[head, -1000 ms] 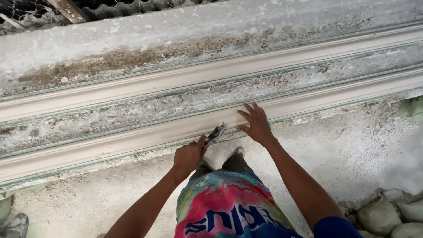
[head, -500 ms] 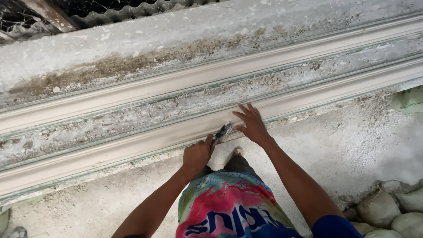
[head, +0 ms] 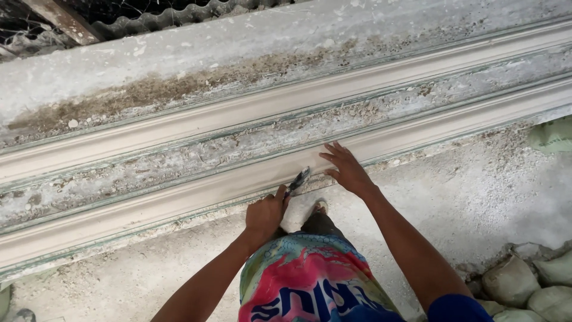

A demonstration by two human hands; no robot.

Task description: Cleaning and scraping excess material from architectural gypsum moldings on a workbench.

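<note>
A long pale plaster moulding strip lies along a dusty mould bench, with a second parallel strip behind it. My left hand is closed around a small dark-bladed scraper, whose tip touches the front edge of the near strip. Just to the right, my right hand rests flat on the same strip with its fingers spread. Colourful shorts and one foot show below the hands.
A crumbly plaster channel runs between the two strips. Behind them lies a stained grey slab, with corrugated sheeting at the top. Filled sacks are piled at the lower right, and a green bag lies at the right edge.
Both hands have shifted slightly along the near strip, with the view moving over the bench. The left hand still grips the scraper and the right palm stays pressed on the strip.
</note>
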